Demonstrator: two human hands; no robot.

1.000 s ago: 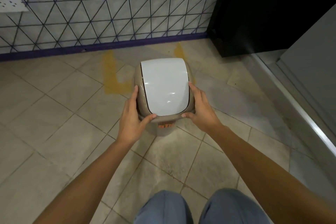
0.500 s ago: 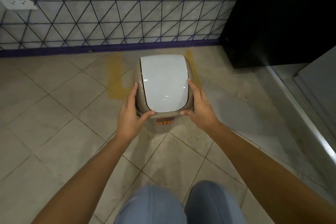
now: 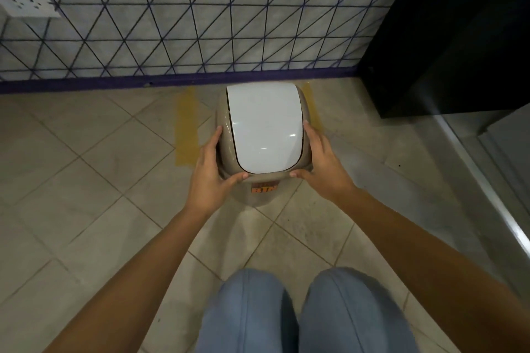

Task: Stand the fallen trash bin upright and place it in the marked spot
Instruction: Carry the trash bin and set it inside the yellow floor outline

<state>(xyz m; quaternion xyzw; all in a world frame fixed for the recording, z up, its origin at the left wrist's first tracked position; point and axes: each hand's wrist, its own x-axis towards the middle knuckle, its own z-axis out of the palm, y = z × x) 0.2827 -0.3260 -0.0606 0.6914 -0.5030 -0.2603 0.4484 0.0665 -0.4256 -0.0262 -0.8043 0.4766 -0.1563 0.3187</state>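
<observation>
Beige plastic trash bin w/ glossy white swing lid stands upright between yellow tape marks, near wall. Left hand & right hand clasp the rim, fingers spread. Prob. light, stiff; lid slick and pivots, so grip the rim.

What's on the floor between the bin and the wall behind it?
In the head view, only bare floor tile: a narrow strip separates the bin from the wall's purple baseboard, with yellow tape marks flanking the bin.
</observation>
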